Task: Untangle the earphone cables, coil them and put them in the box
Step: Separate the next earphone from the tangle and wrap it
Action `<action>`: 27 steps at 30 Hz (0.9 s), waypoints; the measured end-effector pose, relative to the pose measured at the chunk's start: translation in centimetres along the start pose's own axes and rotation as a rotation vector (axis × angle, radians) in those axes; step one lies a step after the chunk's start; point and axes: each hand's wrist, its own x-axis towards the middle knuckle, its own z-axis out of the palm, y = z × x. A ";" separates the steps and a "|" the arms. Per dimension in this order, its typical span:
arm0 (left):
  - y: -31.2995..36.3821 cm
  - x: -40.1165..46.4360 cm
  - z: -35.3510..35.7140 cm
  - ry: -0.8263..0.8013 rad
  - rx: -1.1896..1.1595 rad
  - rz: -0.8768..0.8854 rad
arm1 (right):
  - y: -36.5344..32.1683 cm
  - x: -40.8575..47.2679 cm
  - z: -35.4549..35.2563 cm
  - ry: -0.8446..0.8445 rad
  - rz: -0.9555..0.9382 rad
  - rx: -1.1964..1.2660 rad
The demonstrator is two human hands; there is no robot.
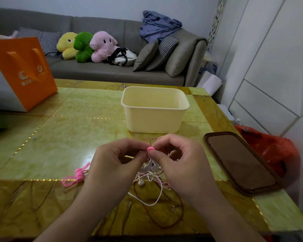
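A tangle of white, pale pink and dark red earphone cables (152,179) lies on the green-and-gold table (59,137) just in front of me. My left hand (112,165) and my right hand (180,163) are raised over it, and their fingertips pinch a small pink earbud piece (150,148) between them. White cable strands hang from my fingers down into the tangle. A coiled bright pink cable (77,176) lies apart on the table, left of my left hand. The cream plastic box (154,117) stands open behind my hands.
A brown lid (241,161) lies on the table at my right. An orange and white paper bag (23,74) stands at the far left corner. A red plastic bag (273,147) sits beyond the right table edge. A grey sofa with plush toys lies behind.
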 end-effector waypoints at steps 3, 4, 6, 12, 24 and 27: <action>0.0 0.0 0.0 -0.021 0.012 0.009 | 0.1 0.1 -0.1 0.014 0.034 -0.008; 0.0 0.0 0.0 -0.031 0.018 0.015 | 0.1 0.2 -0.2 0.015 0.044 -0.010; -0.1 0.0 0.1 -0.051 0.021 0.023 | 0.2 0.3 -0.2 0.009 0.063 -0.011; -0.2 -0.1 0.2 -0.098 0.005 0.037 | 0.1 0.5 -0.4 0.002 0.099 0.015; -0.2 0.0 0.4 -0.054 -0.050 0.026 | 0.2 0.6 -0.6 0.002 0.127 0.171; -0.3 0.0 0.5 -0.018 -0.020 0.033 | 0.3 0.7 -0.4 -0.026 0.207 0.311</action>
